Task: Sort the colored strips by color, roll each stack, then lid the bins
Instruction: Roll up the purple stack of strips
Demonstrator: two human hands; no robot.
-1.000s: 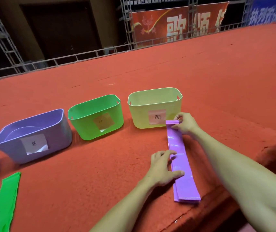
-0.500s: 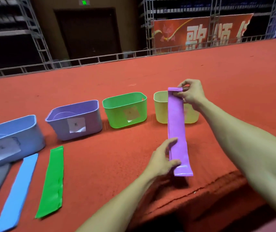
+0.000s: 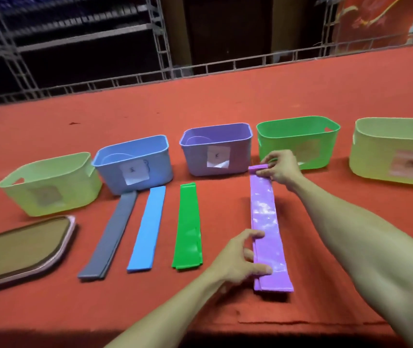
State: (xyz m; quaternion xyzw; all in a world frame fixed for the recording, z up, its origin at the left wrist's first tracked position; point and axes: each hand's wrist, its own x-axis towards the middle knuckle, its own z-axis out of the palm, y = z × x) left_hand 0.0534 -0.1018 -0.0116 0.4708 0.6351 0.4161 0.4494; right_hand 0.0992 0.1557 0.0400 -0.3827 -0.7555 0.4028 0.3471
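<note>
Lid (image 3: 19, 249), pink-rimmed, is lying furthest left of your fingers, just in front of the left yellow-green bin (image 3: 50, 187). Gray strips (image 3: 110, 234), blue strips (image 3: 147, 227) and green strips (image 3: 188, 227) are lying in a row left of your left hand (image 3: 238, 257), with the blue bin (image 3: 135, 159) and purple bin (image 3: 215, 146) standing beyond them. Your left hand is curling fingers and thumb onto the near end of the purple strips (image 3: 265, 217), which are lying along the red carpet (image 3: 225, 101). Your right hand (image 3: 280, 167) is pinching their far end. The green bin (image 3: 298, 136) is standing just beyond those fingertips, and the right yellow-green bin (image 3: 396, 151) well to their right.
</note>
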